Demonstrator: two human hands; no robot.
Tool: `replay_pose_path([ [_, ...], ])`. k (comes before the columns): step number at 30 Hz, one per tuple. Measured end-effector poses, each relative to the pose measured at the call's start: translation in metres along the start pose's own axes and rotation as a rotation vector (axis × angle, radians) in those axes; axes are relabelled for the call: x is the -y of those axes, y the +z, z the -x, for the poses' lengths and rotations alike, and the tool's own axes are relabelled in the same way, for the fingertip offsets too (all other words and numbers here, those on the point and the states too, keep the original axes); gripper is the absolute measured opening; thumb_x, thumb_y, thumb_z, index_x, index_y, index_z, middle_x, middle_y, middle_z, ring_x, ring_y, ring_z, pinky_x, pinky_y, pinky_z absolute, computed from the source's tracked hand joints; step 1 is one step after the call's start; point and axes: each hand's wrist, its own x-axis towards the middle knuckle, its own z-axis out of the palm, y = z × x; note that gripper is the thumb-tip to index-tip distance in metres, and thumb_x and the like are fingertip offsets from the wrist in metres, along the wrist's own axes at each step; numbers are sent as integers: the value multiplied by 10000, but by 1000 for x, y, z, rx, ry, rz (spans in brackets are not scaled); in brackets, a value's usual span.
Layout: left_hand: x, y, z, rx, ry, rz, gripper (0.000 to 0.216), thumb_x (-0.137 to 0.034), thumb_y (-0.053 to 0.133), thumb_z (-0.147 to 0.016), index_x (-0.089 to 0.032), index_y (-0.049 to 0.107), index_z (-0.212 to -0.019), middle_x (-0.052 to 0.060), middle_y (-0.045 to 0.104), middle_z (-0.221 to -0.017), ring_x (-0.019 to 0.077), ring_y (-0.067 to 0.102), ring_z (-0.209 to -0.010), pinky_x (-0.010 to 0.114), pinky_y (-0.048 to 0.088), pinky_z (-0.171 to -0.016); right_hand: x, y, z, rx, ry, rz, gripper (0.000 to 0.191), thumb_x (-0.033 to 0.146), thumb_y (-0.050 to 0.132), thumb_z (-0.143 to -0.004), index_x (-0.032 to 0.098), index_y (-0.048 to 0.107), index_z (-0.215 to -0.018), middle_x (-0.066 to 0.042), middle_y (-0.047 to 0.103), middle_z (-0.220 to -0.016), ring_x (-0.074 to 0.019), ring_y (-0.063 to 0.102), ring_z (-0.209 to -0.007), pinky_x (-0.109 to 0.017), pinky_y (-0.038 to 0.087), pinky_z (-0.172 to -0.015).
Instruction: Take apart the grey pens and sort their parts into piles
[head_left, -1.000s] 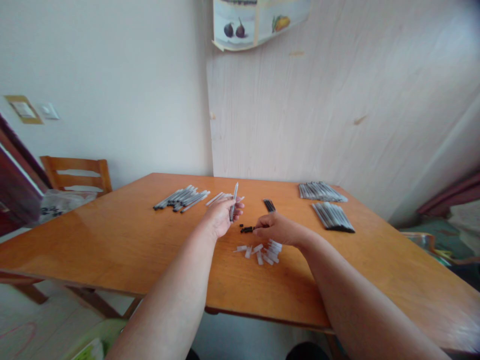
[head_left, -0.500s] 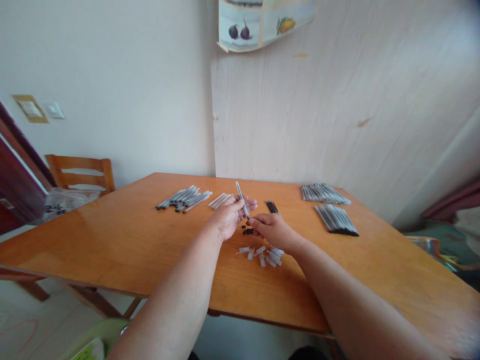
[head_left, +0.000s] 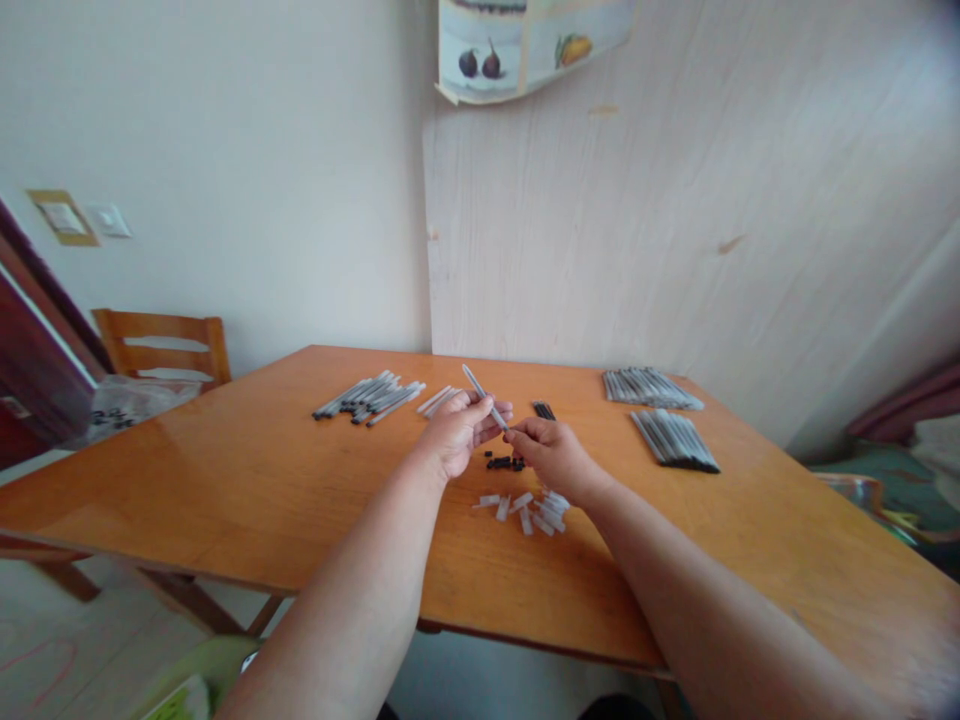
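Observation:
My left hand (head_left: pixel 459 432) is closed round a thin grey pen barrel (head_left: pixel 480 388) that slants up and to the left above the wooden table (head_left: pixel 225 480). My right hand (head_left: pixel 546 447) pinches the barrel's lower end, fingertips pressed together there. Whether a small part sits between those fingertips is hidden. Just below both hands lie a few small black caps (head_left: pixel 502 463). Nearer to me lies a scatter of short clear plastic pieces (head_left: pixel 525 508).
A loose pile of grey pens (head_left: pixel 367 397) lies at the far left, with a few clear barrels (head_left: pixel 441 399) beside it. Short black sticks (head_left: pixel 543 409) lie behind my right hand. Two neat rows of pens (head_left: pixel 664 412) lie at the right. A wooden chair (head_left: pixel 161 342) stands at the left.
My right hand left the black caps on the table and rose to meet the lower end of the pen barrel. My left hand tilted the barrel from upright to slanting left.

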Motion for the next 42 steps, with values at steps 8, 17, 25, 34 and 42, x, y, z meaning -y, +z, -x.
replay_pose_path([
  [8,0,2,0,-100,-13,-65,184,-246,670,-803,-163,508,-834,77,704,-796,142,675,-709,250,500,-662,-5,5,-3,-89,-60,103,197,366,611,-773,171,586,-763,33,506,-599,-97,417,-538,-224,316,-507],
  [17,1,1,1,-91,3,-65,194,-242,678,-796,-166,504,-833,64,695,-776,144,672,-708,251,502,-657,-9,4,-4,-51,-77,115,295,416,483,-869,174,589,-736,16,530,-603,-104,438,-550,-228,319,-512],
  [25,2,2,0,-96,16,-45,221,-266,696,-785,-163,505,-831,61,689,-782,142,666,-706,257,504,-661,-6,3,-3,-48,-15,127,323,462,519,-844,164,615,-762,4,553,-619,-108,457,-562,-231,323,-511],
  [34,2,4,1,-112,21,-42,231,-267,706,-777,-163,505,-821,53,679,-760,136,659,-689,267,508,-672,-9,4,-4,-95,-24,131,268,438,584,-800,170,589,-788,14,546,-639,-106,454,-570,-230,331,-524],
  [42,5,3,-1,-134,11,-55,212,-259,694,-787,-163,508,-823,46,677,-760,133,661,-682,262,510,-666,-4,3,-3,-97,-44,138,205,379,580,-793,175,568,-772,22,530,-631,-108,452,-571,-234,339,-535],
])
